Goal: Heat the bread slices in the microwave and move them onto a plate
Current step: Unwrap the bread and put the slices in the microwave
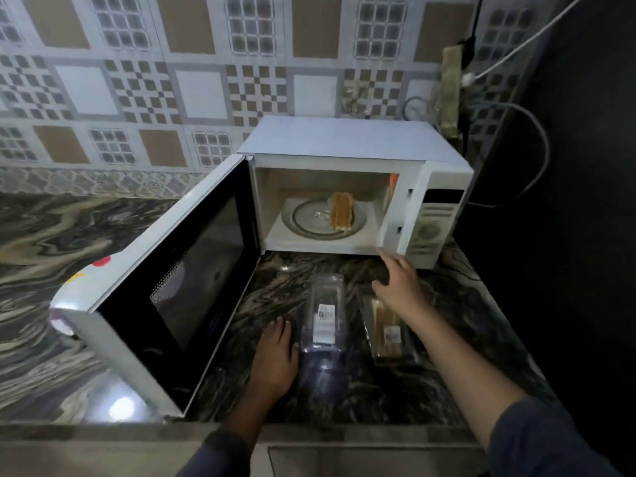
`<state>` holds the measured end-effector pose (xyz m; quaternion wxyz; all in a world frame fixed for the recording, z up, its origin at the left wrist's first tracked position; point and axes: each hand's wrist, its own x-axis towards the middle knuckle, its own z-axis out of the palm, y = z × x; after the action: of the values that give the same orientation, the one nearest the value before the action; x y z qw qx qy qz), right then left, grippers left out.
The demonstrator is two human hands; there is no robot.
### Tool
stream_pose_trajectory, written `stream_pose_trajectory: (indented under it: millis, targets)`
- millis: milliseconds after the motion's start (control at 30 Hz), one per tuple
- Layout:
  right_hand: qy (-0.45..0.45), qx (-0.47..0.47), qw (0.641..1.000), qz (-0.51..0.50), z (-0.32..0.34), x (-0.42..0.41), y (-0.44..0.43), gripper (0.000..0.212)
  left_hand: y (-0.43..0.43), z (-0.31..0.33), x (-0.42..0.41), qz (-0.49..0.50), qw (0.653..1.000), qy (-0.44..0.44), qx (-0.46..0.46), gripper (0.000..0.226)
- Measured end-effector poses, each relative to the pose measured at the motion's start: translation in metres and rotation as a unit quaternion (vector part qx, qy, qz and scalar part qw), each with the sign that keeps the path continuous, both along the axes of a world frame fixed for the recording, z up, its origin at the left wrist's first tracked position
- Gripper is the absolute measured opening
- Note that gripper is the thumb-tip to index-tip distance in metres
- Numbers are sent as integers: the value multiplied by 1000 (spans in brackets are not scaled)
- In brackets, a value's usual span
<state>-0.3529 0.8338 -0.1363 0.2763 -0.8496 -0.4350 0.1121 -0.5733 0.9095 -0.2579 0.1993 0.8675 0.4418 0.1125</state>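
Two or more bread slices (341,211) stand on edge together on the glass turntable (306,220) inside the microwave (347,146), right of the turntable's centre. Long axis runs front to back, one end toward the opening, the other toward the rear wall. Exact count unclear. Crust edges up: golden-brown stripes with pale crumb between, a paler face on the left.

Door (179,287) swung fully open to the left, dark window facing the camera. Nothing lies between the opening and the bread.

Counter (69,235) of dark swirled stone. Before the microwave lies a clear plastic tub (323,315), long axis front to back, a barcode label on it. Just right of it a clear pack (389,328) with more pale slices, partly hidden under the right forearm.

Left hand (275,352) flat on the counter, fingers loosely together, beside the tub's left wall; contact with it uncertain. Right hand (399,277) raised just below the microwave's front right corner, fingers spread, holding nothing.

Tiled wall (137,80) behind; cables (516,49) at upper right.
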Motion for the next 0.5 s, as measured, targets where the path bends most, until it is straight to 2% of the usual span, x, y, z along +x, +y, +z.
stream_pose_trajectory:
  millis: [100, 233, 300, 367, 433, 500]
  targets:
    - [15, 21, 999, -32, -9, -12, -36, 54, -32, -3, -15, -6, 999, 37, 1, 73]
    - [-28, 7, 998, -56, -28, -24, -75, 28, -73, -4, -22, 29, 999, -36, 26, 50]
    - [-45, -20, 998, -36, -37, -24, -89, 19, -92, 0, -16, 37, 996, -63, 42, 37]
    - [-40, -50, 998, -1, -43, -20, -99, 20, -106, 5, -5, 53, 996, -58, 31, 29]
    - [-22, -70, 996, 40, -47, -14, -105, 21, -115, 7, 12, 63, 996, -65, 2, 28]
    - [-14, -89, 993, 81, -51, -8, -109, 22, -122, 10, 32, 63, 990, -108, -57, 27]
